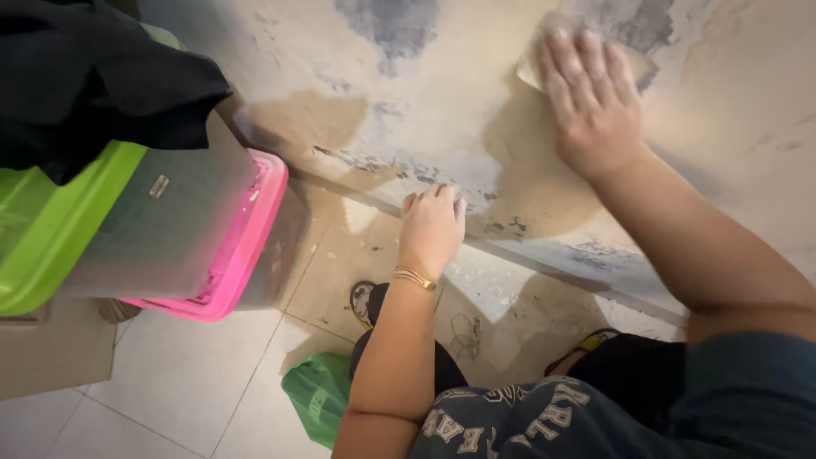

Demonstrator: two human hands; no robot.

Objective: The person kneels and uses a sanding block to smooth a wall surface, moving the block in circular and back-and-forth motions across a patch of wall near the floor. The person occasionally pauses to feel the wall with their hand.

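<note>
My right hand (592,98) lies flat on a beige sheet of sandpaper (534,70), pressing it against the wall (442,93), whose paint is patchy with grey spots. My left hand (432,225) rests low on the same wall, just above the floor line, fingers curled against the surface and holding nothing. A thin gold bracelet (414,277) circles my left wrist. My knees and feet in sandals show below, close to the wall.
Stacked plastic storage boxes stand at the left: a clear one with a pink lid (242,246) and a green one (51,229), with black cloth (93,76) draped on top. A green plastic bag (319,395) lies on the dusty tiled floor (187,374).
</note>
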